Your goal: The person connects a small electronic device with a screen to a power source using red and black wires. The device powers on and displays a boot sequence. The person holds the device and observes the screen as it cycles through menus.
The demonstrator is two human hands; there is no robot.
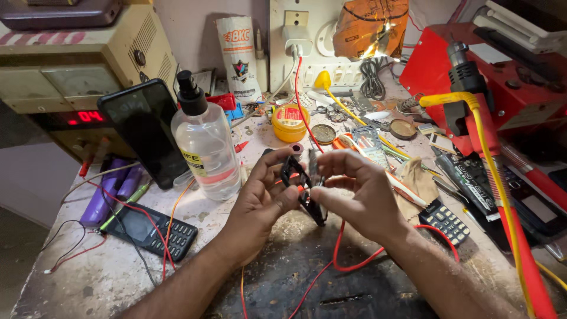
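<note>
Head view. Both hands meet above the middle of the bench [106,277]. The left hand [260,204] pinches a small black frame [293,171] between thumb and fingers; the right hand [360,192] pinches a dark, flat part [313,204] that lies against the frame, fingertips pressed together on it. The two pieces touch but appear not fully seated, so the fitting looks part done; whether any clip has engaged cannot be told. A red wire [307,112] runs from the wall socket down past the hands and loops below the right wrist.

Left of the hands: a clear bottle [207,147] with a black pump, a smartphone [147,130] leaning on a power supply [71,77], purple cells [109,189], and a keypad phone [155,231] lying flat. Behind the hands: a yellow tin [289,122]. Right: a second keypad phone [447,221], a red stand [437,65] and a yellow cable [490,159].
</note>
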